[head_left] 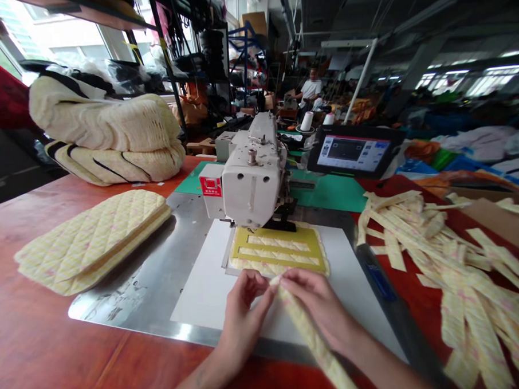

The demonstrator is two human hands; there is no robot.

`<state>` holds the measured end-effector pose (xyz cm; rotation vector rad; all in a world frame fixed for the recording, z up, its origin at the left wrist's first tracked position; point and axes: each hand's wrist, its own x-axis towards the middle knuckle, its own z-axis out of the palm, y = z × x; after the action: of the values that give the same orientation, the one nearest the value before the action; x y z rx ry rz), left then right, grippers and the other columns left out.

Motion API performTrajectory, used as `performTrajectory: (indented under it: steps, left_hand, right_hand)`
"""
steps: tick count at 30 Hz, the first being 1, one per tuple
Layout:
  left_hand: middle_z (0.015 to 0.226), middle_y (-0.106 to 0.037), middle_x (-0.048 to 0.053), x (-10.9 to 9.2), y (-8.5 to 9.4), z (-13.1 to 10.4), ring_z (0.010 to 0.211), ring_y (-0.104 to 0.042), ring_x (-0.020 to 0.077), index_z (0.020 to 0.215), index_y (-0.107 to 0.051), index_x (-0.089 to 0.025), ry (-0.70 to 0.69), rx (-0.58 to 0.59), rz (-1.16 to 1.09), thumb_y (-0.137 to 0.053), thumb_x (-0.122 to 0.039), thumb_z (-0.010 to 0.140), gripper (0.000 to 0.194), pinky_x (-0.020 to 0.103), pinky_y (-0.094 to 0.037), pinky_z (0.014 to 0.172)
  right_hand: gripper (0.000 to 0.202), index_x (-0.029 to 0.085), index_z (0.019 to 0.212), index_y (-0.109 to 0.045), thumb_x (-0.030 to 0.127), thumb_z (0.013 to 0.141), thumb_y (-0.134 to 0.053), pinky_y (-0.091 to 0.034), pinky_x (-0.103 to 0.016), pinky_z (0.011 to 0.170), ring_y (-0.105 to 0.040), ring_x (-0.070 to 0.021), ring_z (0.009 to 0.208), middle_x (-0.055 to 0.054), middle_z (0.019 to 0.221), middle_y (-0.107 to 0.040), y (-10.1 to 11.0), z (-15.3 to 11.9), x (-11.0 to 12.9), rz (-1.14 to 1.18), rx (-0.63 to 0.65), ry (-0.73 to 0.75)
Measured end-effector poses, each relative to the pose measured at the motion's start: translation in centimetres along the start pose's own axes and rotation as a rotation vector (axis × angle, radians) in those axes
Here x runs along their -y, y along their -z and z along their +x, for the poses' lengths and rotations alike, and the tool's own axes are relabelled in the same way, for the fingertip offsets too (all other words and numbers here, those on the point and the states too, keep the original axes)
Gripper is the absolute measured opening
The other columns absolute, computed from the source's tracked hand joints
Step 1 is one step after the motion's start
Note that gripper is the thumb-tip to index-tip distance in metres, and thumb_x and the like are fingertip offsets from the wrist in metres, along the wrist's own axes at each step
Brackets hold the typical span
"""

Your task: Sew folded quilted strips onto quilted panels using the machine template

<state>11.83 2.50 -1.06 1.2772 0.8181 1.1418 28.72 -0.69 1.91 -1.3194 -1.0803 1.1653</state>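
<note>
Both hands meet in front of the sewing machine [252,172]. My left hand [248,309] pinches the end of a yellow fabric strip [307,327], and my right hand [318,298] grips the same end from the other side. From there the strip hangs down toward the lower right. Just beyond my fingers lies a yellow-green template [282,239] with long slots, under the machine's head. Pale quilted fabric [273,257] shows through the slots and around its edge. A white sheet [203,288] lies beneath them on the metal plate.
At left sits a stack of quilted yellow pieces [98,236], with bulky bundles [111,138] behind it. Many loose strips [452,266] are heaped at right. A control screen [354,150] stands behind the machine. A person [310,89] is in the background.
</note>
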Motion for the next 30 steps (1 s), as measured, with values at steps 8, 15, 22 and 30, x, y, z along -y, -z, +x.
performTrajectory:
  steps: [8,15,22,30]
  left_hand:
    - [0.148,-0.045,0.012,-2.1,3.2,0.1,0.139,-0.043,0.0330,0.081,-0.063,-0.020,-0.101,0.067,0.448,-0.062,-0.040,0.097,0.026,0.052,-0.036,0.117]
    - [0.153,-0.031,0.008,-2.1,7.0,-0.1,0.135,-0.042,0.0304,0.099,-0.071,-0.026,-0.220,0.078,0.679,-0.063,-0.027,0.095,0.009,0.049,-0.044,0.114]
    - [0.144,-0.045,0.010,-2.4,9.5,2.2,0.126,-0.050,0.0280,0.097,-0.070,-0.024,-0.288,0.103,0.778,-0.060,-0.022,0.095,0.010,0.046,-0.049,0.107]
    - [0.133,-0.065,0.015,-1.6,8.8,8.3,0.122,-0.062,0.0252,0.129,-0.062,-0.016,-0.539,0.378,0.985,-0.046,-0.020,0.104,0.030,0.044,-0.053,0.107]
  right_hand:
    - [0.026,0.020,0.102,-0.074,0.011,0.101,-0.049,-0.055,-0.038,0.085,-0.066,-0.0256,0.092,-0.009,0.093,-0.073,0.3,8.7,2.2,-1.232,0.248,0.970]
    - [0.023,0.017,0.095,-0.069,-0.002,0.092,-0.056,-0.055,-0.035,0.078,-0.066,-0.0252,0.088,-0.009,0.092,-0.072,-2.2,13.0,-0.7,-1.568,0.273,1.115]
    - [0.023,0.016,0.093,-0.065,-0.006,0.088,-0.059,-0.056,-0.036,0.077,-0.066,-0.0256,0.089,-0.008,0.094,-0.071,-2.1,12.8,0.3,-1.599,0.373,1.024]
    - [0.029,0.014,0.110,-0.065,-0.005,0.088,-0.059,-0.058,-0.041,0.093,-0.065,-0.0281,0.105,-0.012,0.108,-0.068,-3.2,11.9,-1.4,-1.390,0.267,0.851]
